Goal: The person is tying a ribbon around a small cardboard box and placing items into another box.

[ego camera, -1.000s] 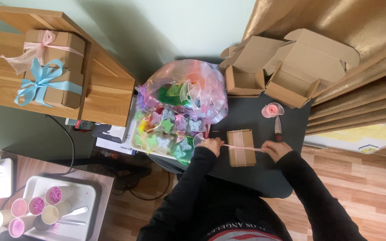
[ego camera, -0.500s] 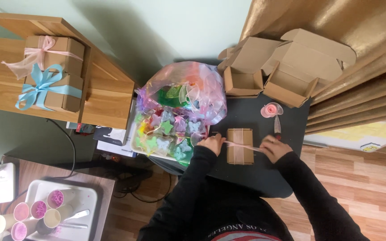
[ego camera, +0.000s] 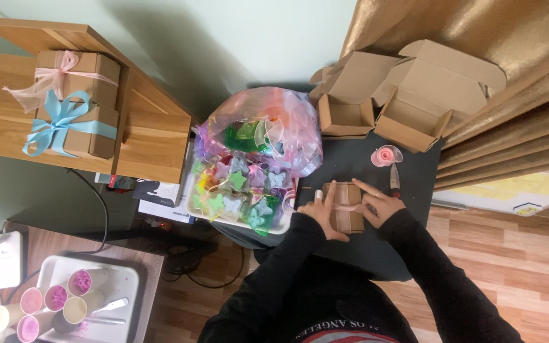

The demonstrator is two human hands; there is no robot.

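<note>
Both hands on small brown box, dark round table.

Left hand [ego camera: 321,213] lies flat, fingers spread, pressing the small cardboard box [ego camera: 344,206]; right hand [ego camera: 376,204] at its 3 o'clock, fingers curled, pinching a thin pale ribbon [ego camera: 349,208] across the lid. Pink ribbon spool [ego camera: 386,155] at 1 o'clock; open cartons [ego camera: 382,95] at 12; bag of coloured ribbons [ego camera: 262,136] at 10. Table [ego camera: 357,254] beneath.
</note>
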